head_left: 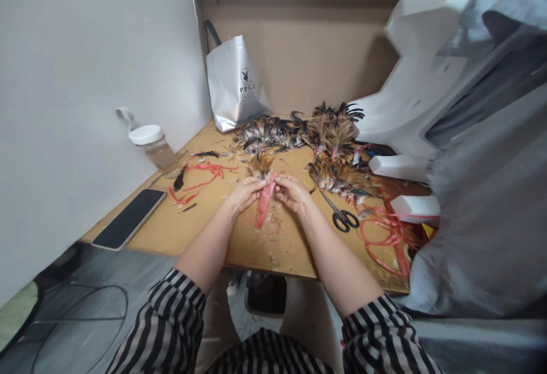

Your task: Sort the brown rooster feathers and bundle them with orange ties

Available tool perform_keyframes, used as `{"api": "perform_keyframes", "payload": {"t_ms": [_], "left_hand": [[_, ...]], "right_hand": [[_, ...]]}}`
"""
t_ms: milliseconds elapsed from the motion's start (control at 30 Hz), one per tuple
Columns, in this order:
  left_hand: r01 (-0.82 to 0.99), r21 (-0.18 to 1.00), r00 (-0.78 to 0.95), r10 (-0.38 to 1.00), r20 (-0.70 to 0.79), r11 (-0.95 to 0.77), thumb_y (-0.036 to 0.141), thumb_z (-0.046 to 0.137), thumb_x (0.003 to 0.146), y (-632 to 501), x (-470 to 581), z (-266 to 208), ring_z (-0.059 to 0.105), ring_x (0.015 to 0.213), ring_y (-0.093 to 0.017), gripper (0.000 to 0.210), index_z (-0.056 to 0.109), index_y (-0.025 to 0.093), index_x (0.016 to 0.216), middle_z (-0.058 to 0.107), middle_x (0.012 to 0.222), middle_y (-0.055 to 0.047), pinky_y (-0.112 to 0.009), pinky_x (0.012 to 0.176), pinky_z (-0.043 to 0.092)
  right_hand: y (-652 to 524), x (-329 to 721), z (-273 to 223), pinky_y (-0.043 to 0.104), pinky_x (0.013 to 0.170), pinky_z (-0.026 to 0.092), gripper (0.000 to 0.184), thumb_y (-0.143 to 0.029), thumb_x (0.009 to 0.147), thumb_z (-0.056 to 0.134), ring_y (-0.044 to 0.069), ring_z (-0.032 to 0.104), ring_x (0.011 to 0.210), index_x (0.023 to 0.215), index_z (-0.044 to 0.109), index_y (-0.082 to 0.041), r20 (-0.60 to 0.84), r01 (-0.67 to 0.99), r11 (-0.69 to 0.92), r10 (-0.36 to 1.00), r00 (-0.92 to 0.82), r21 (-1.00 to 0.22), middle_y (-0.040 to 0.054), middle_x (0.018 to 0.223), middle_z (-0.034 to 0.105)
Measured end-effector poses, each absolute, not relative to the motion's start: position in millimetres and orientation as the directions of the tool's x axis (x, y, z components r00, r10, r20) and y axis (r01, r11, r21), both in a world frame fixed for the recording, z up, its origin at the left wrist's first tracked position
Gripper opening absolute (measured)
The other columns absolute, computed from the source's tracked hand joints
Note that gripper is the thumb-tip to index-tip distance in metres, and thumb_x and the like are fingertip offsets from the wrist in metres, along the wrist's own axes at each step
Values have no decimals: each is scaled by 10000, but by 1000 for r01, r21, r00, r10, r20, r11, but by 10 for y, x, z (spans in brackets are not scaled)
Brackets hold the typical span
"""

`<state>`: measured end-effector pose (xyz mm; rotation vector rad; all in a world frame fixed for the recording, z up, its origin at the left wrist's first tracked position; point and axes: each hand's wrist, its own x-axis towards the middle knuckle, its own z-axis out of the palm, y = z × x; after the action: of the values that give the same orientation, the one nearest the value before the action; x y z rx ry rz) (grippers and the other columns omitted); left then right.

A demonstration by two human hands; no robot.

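Note:
My left hand (248, 192) is closed in a pinch at the base of a small bunch of brown feathers (260, 164), which fans out beyond the fingertips. A red plastic strip (265, 206) hangs between my two hands toward the table's front edge. My right hand (291, 192) pinches the upper end of that strip, right beside the feather bunch. Fingers partly hide where strip and feathers meet. Black-handled scissors (345, 220) lie to the right of my right hand.
Feather piles (273, 133) lie at the back and feather bundles (342, 177) at right. Loose red strips (384, 231) spread at the right edge, others (205, 171) at left. A phone (130, 219), a jar (151, 146), a silver bag (235, 86) and a white machine (410, 72) surround the workspace.

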<state>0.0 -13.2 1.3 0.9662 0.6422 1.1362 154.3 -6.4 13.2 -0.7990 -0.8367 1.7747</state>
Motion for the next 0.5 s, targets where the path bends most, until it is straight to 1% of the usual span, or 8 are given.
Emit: {"api": "perform_keyframes", "payload": {"t_ms": [133, 233, 333, 500], "left_hand": [[-452, 884, 314, 949, 38, 114, 223, 719, 617, -128, -9, 15, 642, 758, -182, 261, 676, 84, 834, 687, 811, -106, -305, 798, 463], [-456, 882, 306, 952, 31, 118, 223, 725, 608, -116, -17, 7, 640, 737, -173, 264, 674, 87, 828, 687, 794, -100, -302, 790, 465], [-467, 878, 292, 956, 39, 107, 222, 724, 608, -107, -19, -1, 638, 703, -163, 251, 676, 88, 815, 686, 766, -93, -294, 767, 471], [-466, 879, 281, 959, 36, 103, 223, 723, 607, -106, -13, -6, 637, 686, -164, 248, 675, 90, 810, 684, 761, -87, -291, 750, 474]], "right_hand": [[-88, 1534, 154, 137, 377, 291, 240, -245, 545, 741, 28, 409, 428, 697, 582, -149, -127, -459, -291, 926, -355, -840, -43, 530, 531], [-95, 1524, 151, 140, 364, 265, 246, -257, 532, 750, 27, 390, 409, 663, 571, -149, -134, -438, -301, 918, -373, -847, -50, 497, 514], [-87, 1519, 139, 142, 369, 277, 248, -256, 525, 753, 38, 420, 421, 634, 554, -154, -142, -448, -291, 931, -336, -846, -48, 479, 514], [-84, 1521, 145, 150, 400, 318, 263, -249, 513, 758, 47, 466, 451, 660, 558, -163, -146, -450, -287, 936, -322, -846, -38, 525, 559]]}}
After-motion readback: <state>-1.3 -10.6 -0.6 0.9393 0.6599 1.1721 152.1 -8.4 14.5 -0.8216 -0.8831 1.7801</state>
